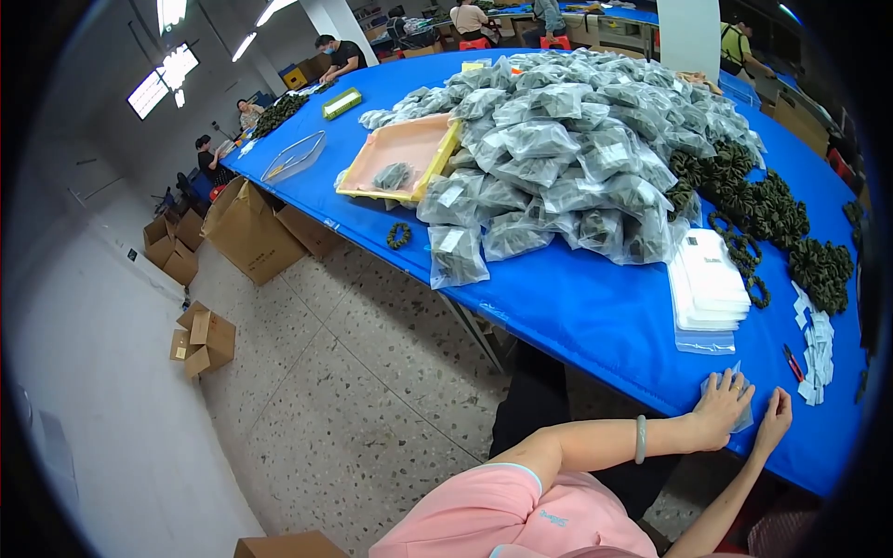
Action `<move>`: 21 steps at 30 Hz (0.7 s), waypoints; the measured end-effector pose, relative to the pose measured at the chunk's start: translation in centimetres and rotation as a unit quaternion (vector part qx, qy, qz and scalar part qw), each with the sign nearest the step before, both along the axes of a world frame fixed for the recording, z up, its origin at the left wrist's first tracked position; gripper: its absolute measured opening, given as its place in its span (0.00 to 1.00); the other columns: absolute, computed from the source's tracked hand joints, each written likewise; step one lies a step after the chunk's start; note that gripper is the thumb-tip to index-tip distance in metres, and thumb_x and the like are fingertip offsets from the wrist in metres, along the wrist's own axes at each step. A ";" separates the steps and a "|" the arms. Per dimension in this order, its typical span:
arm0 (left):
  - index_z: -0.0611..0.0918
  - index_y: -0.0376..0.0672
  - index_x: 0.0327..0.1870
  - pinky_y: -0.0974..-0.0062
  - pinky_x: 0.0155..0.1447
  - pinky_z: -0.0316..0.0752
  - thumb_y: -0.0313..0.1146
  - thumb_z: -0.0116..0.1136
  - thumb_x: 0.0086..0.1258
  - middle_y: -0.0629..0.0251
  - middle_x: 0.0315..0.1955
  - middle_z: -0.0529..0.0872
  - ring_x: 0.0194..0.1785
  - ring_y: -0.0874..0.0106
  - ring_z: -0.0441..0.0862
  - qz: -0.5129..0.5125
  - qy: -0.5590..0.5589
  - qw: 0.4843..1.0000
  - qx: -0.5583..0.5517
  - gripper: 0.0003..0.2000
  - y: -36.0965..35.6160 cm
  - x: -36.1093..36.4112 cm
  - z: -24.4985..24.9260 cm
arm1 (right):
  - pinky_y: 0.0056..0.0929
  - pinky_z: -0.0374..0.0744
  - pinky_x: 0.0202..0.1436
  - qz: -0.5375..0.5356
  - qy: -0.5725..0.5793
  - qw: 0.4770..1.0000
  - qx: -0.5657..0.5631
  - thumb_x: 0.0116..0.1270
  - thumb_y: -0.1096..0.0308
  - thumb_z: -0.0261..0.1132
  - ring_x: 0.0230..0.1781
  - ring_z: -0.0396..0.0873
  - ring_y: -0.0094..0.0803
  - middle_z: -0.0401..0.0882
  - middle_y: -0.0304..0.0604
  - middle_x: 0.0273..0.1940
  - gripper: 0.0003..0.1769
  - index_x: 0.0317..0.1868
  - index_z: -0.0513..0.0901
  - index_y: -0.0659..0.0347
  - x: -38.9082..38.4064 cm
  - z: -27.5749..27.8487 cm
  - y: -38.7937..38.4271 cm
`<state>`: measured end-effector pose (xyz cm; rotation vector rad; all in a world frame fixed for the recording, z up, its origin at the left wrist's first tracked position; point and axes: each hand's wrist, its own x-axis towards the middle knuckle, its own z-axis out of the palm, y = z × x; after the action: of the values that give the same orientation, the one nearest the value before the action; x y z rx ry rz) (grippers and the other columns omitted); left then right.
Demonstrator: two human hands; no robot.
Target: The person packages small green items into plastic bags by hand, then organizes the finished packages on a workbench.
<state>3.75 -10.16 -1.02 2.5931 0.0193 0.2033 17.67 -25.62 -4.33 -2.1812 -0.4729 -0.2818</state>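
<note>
My left hand (723, 409), with a bracelet at the wrist, lies over a clear plastic bag (742, 420) at the near table edge. Its fingers are spread and pressed on the bag; the palm hides most of it. Just to the right, my right hand (774, 420) is closed, fingertips together beside the bag; whatever they pinch is too small to make out. A stack of flat clear bags with white labels (709, 284) lies beyond my hands. White paper slips (817, 358) and red-and-black snips (793, 364) are on the right.
Filled bags (558, 158) are heaped across the blue table (595, 325). Dark green scrunchies (763, 209) lie at right, and one scrunchie (398, 235) sits near the edge. A yellow-rimmed tray (400, 153) holds a bag. Cardboard boxes (246, 228) stand on the floor; other people sit farther off.
</note>
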 end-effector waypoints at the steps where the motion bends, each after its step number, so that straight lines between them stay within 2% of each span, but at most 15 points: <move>1: 0.63 0.32 0.72 0.38 0.68 0.57 0.38 0.70 0.54 0.32 0.68 0.62 0.71 0.33 0.57 0.002 -0.009 1.000 0.005 0.44 -0.1 0.0 -0.2 | 0.22 0.76 0.42 -0.003 -0.003 1.000 0.003 0.75 0.64 0.58 0.34 0.76 0.27 0.83 0.41 0.38 0.12 0.46 0.83 0.65 0.1 -0.1 -0.1; 9: 0.66 0.33 0.70 0.49 0.63 0.63 0.34 0.69 0.55 0.37 0.65 0.67 0.64 0.41 0.66 0.011 -0.084 0.996 0.026 0.39 -0.7 -0.6 -1.0 | 0.22 0.75 0.40 -0.003 0.009 1.000 0.022 0.75 0.65 0.59 0.32 0.74 0.26 0.82 0.39 0.36 0.12 0.45 0.83 0.65 0.0 -0.4 -1.0; 14: 0.68 0.37 0.67 0.57 0.55 0.65 0.28 0.66 0.54 0.42 0.62 0.70 0.55 0.50 0.72 -0.012 -0.136 0.990 0.028 0.35 0.3 -0.8 -1.6 | 0.22 0.74 0.37 -0.015 -0.003 1.000 0.008 0.74 0.65 0.59 0.30 0.72 0.24 0.81 0.38 0.34 0.11 0.44 0.82 0.65 1.2 -1.3 -1.5; 15: 0.69 0.38 0.67 0.58 0.53 0.65 0.26 0.65 0.54 0.43 0.61 0.71 0.53 0.52 0.72 -0.018 -0.132 0.990 0.034 0.34 1.3 -1.4 -0.7 | 0.21 0.73 0.36 -0.015 -0.007 1.000 0.016 0.74 0.65 0.59 0.29 0.71 0.23 0.80 0.37 0.33 0.11 0.44 0.82 0.65 1.0 -1.0 -1.2; 16: 0.70 0.39 0.65 0.59 0.50 0.66 0.25 0.61 0.52 0.43 0.60 0.72 0.50 0.54 0.73 -0.010 -0.175 0.983 0.050 0.33 2.8 -1.4 0.1 | 0.21 0.72 0.35 -0.014 -0.010 1.000 0.022 0.75 0.65 0.59 0.28 0.69 0.23 0.79 0.36 0.32 0.11 0.44 0.82 0.65 0.6 -0.8 -1.0; 18: 0.70 0.40 0.64 0.60 0.46 0.67 0.25 0.59 0.51 0.43 0.56 0.74 0.44 0.56 0.74 0.052 -0.303 0.941 0.138 0.32 7.9 -0.2 3.2 | 0.19 0.69 0.32 -0.009 -0.012 0.999 0.040 0.75 0.65 0.59 0.26 0.67 0.22 0.77 0.35 0.30 0.11 0.44 0.82 0.64 -0.1 -0.6 -0.2; 19: 0.70 0.40 0.63 0.59 0.44 0.68 0.26 0.59 0.51 0.43 0.52 0.76 0.40 0.56 0.75 0.090 -0.297 0.936 0.166 0.31 11.6 1.8 4.9 | 0.19 0.69 0.32 -0.010 -0.011 0.999 0.043 0.75 0.65 0.59 0.26 0.67 0.22 0.77 0.35 0.30 0.11 0.44 0.82 0.64 -0.4 -0.6 -0.1; 20: 0.70 0.35 0.65 0.51 0.49 0.72 0.29 0.60 0.56 0.39 0.62 0.71 0.45 0.52 0.78 0.185 -0.320 0.877 0.308 0.31 15.9 3.2 7.7 | 0.20 0.69 0.32 -0.014 -0.009 0.999 0.043 0.75 0.65 0.59 0.26 0.67 0.22 0.77 0.35 0.30 0.11 0.44 0.82 0.64 -0.6 -0.5 0.1; 21: 0.67 0.36 0.68 0.42 0.58 0.66 0.35 0.62 0.57 0.36 0.65 0.68 0.57 0.46 0.71 0.232 -0.317 0.862 0.321 0.35 20.0 3.3 11.8 | 0.20 0.69 0.32 -0.017 -0.008 0.999 0.043 0.75 0.65 0.59 0.26 0.66 0.22 0.77 0.35 0.30 0.11 0.44 0.82 0.64 -0.7 -0.3 0.2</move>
<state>7.04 9.81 10.73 2.9692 0.4014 1.4497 16.93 -25.46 -4.65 -2.1067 -0.4258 -0.3319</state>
